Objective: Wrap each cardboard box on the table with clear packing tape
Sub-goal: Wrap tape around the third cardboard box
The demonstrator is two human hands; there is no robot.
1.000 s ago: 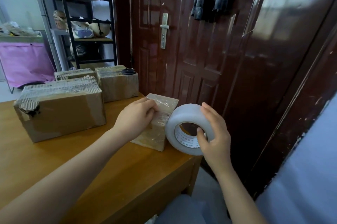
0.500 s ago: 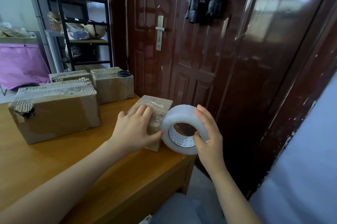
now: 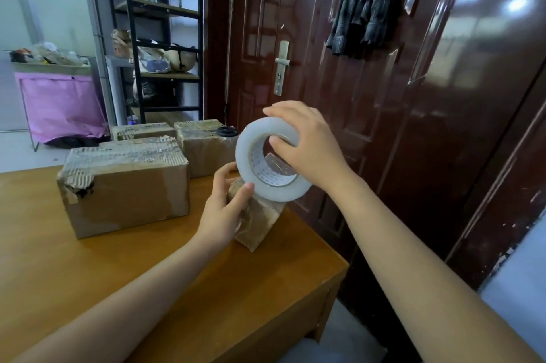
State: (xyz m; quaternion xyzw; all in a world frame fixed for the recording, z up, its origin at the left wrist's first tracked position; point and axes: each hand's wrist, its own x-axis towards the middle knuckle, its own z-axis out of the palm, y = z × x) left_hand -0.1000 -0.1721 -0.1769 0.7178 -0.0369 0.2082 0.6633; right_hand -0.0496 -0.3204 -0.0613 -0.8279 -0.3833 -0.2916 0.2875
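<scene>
Tape roll pinched in right hand over small box; left hand grips box, steadying it for wrapping.

Bare wood lies open along the near part of the orange-brown wooden desk — a hand could pass there between the forearms. The big torn brown cardboard box blocks the left middle, with two smaller taped cardboard boxes crowded behind it. A narrow gap separates the big box from the small tape-covered box, which sits near the desk's right edge. Above it, the white roll of clear packing tape closes the way. Beyond that edge stands the dark red-brown glossy door.
</scene>
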